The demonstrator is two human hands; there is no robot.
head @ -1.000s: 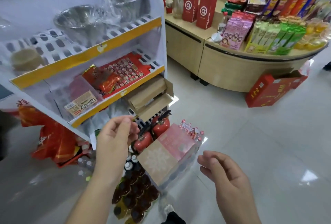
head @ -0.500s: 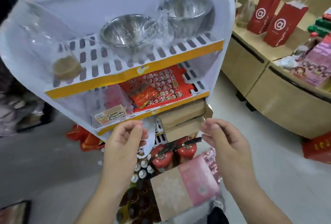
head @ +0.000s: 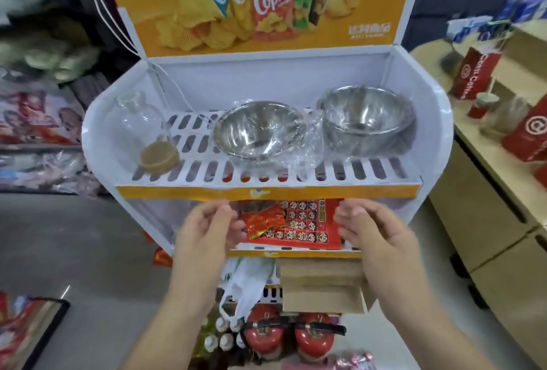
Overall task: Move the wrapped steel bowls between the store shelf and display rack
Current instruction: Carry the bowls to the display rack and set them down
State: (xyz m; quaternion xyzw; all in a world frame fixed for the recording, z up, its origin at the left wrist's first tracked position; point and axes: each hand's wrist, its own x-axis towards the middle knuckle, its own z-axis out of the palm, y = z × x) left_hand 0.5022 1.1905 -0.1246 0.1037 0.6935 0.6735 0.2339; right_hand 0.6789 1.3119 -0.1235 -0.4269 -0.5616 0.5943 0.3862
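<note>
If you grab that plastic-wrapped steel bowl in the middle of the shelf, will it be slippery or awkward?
Probably a bit slippery: the wrapped steel bowl sits in loose, crinkled film that may slide under fingers. It looks thin-walled, so likely light. Its rounded bottom on the slotted shelf could rock if nudged.

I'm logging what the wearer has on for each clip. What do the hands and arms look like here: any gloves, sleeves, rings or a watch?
Both the left hand and right hand are bare, without gloves. No rings, watch or bracelet show. The forearms are uncovered down to the frame's bottom edge; no sleeve is in view.
</note>
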